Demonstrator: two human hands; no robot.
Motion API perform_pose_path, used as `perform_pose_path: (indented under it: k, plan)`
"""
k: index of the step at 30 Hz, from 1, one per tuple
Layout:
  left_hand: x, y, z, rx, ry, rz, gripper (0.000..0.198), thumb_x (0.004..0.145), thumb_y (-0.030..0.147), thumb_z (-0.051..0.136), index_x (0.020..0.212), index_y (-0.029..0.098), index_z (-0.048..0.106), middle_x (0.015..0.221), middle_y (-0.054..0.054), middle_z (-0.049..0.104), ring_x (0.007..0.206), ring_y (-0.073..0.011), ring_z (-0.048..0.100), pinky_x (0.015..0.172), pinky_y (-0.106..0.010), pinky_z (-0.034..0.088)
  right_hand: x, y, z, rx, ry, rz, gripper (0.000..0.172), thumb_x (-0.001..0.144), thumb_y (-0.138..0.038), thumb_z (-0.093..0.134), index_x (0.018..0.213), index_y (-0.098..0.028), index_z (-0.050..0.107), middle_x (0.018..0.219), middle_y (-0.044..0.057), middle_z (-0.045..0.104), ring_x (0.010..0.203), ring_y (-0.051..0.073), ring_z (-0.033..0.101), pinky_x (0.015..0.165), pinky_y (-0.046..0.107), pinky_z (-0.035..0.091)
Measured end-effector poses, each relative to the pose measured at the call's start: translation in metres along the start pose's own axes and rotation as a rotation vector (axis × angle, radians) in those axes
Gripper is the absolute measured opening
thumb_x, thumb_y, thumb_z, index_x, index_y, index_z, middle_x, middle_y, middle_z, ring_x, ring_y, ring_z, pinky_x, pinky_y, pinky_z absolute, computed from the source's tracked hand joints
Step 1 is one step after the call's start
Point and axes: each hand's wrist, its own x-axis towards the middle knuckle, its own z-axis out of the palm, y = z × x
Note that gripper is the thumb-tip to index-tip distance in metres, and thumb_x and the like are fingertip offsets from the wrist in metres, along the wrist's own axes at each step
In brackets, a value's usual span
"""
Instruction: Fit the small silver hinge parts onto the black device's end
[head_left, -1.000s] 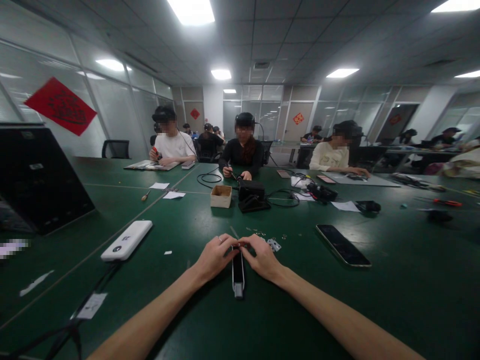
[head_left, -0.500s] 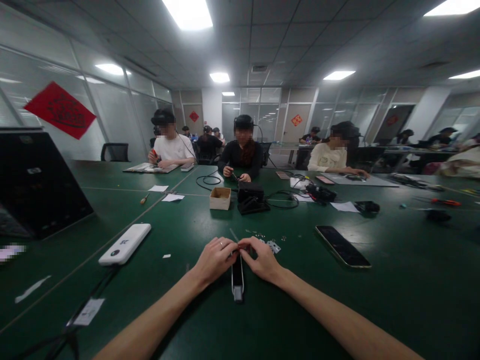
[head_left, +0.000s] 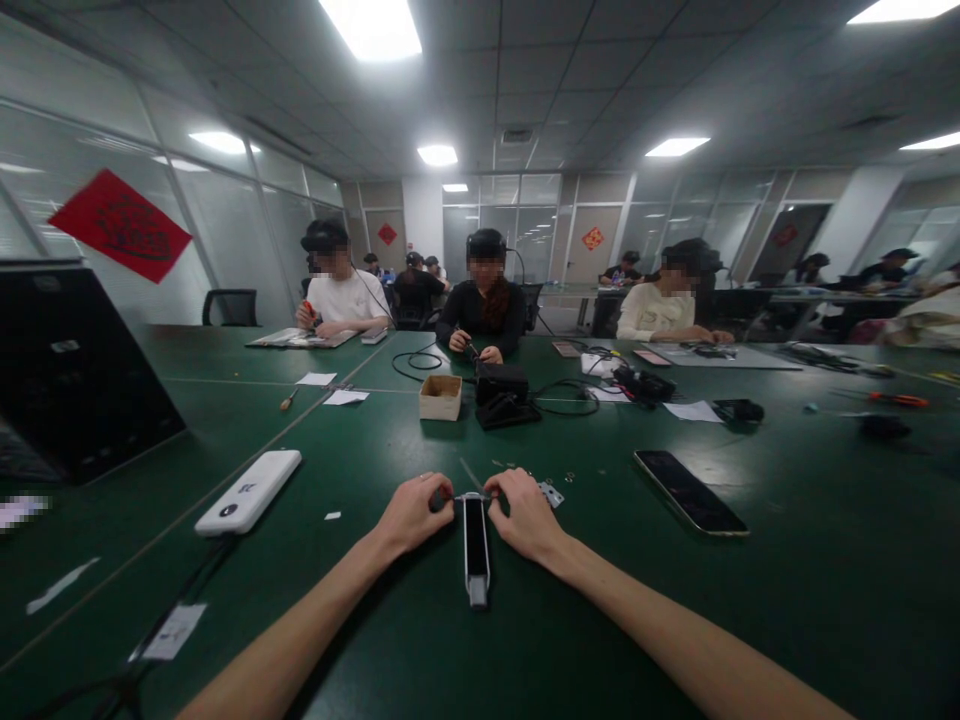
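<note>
A slim black device with a white frame (head_left: 475,535) and a grey near end lies lengthwise on the green table, between my two hands. At its far end, a thin pale piece crosses from side to side. My left hand (head_left: 417,512) is beside that end on the left, thumb and fingers pinched together at the pale piece's tip. My right hand (head_left: 527,515) is curled in a similar pinch on the right side. What lies between the fingertips is too small to make out. Small metal plates (head_left: 553,495) lie just behind my right hand, with a thin clear strip (head_left: 468,469) beyond the device.
A white power bank (head_left: 251,490) with a cable lies left, a smartphone (head_left: 690,490) right. Farther off are a small open box (head_left: 440,398) and a black stand (head_left: 504,395). A black HP panel (head_left: 75,370) rises at far left. Several people sit working across the table.
My hands were together over the device's far end; they have parted, the left hand moving left and the right slightly right, uncovering that end and the thin pale piece.
</note>
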Motion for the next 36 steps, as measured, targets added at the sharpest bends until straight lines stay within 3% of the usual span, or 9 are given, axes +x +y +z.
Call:
perform_pose_path:
  k: [11, 36]
  plan:
    - [0.0003, 0.0017, 0.001, -0.059, 0.007, -0.033, 0.01, 0.076, 0.023, 0.055, 0.08, 0.017, 0.063, 0.07, 0.002, 0.062, 0.06, -0.0126, 0.053, 0.06, -0.023, 0.041, -0.0001, 0.0016, 0.0029, -0.058, -0.031, 0.005, 0.015, 0.077, -0.009, 0.052, 0.088, -0.017, 0.059, 0.087, 0.005, 0.062, 0.085, 0.02, 0.05, 0.078, 0.032, 0.039]
    - [0.0011, 0.0038, -0.0033, -0.143, -0.078, 0.017, 0.016, 0.085, 0.024, 0.051, 0.094, 0.019, 0.062, 0.087, -0.002, 0.068, 0.074, -0.0158, 0.06, 0.07, -0.025, 0.046, 0.0025, 0.0002, -0.004, -0.025, -0.03, -0.087, 0.013, 0.084, -0.013, 0.052, 0.093, -0.017, 0.061, 0.092, 0.006, 0.065, 0.089, 0.02, 0.054, 0.081, 0.034, 0.043]
